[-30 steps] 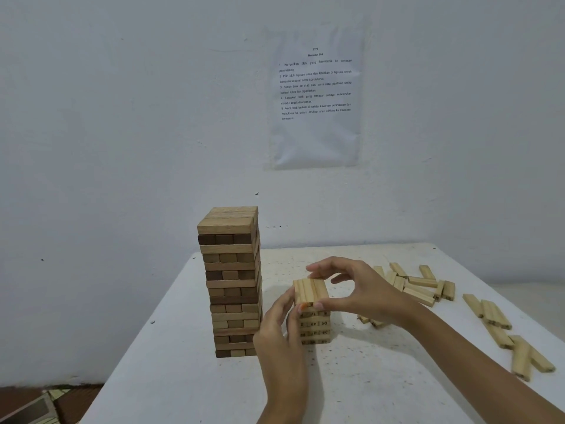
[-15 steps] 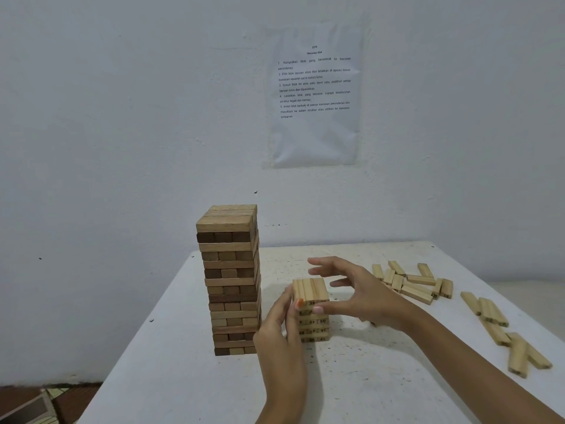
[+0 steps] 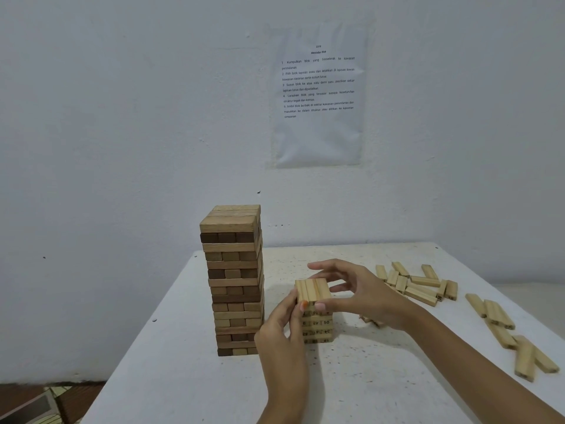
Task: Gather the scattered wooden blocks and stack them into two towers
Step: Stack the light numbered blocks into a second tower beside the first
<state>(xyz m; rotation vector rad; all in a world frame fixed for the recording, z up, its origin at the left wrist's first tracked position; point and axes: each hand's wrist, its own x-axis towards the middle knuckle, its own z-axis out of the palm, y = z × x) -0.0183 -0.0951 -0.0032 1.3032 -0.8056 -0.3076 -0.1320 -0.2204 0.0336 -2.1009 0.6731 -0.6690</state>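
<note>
Below a printed sheet (image 3: 318,93) on the wall, mid white surface (image 3: 183,377) beside the tall tower (image 3: 234,280), left hand (image 3: 281,335) fingers (image 3: 292,306) curled round the short tower (image 3: 316,324); right hand (image 3: 367,298) fingers (image 3: 325,266) spread; loose blocks (image 3: 422,286) lay toward the right edge.

A plain white painted wall (image 3: 122,117) filled the back of the room under soft, even light. A white printed paper sheet in a clear sleeve (image 3: 318,142) hung flat on it. Below stood a white speckled rectangular table (image 3: 183,377), its far edge near the wall. Reddish-brown floor (image 3: 21,393) showed at the lower left corner.
</note>
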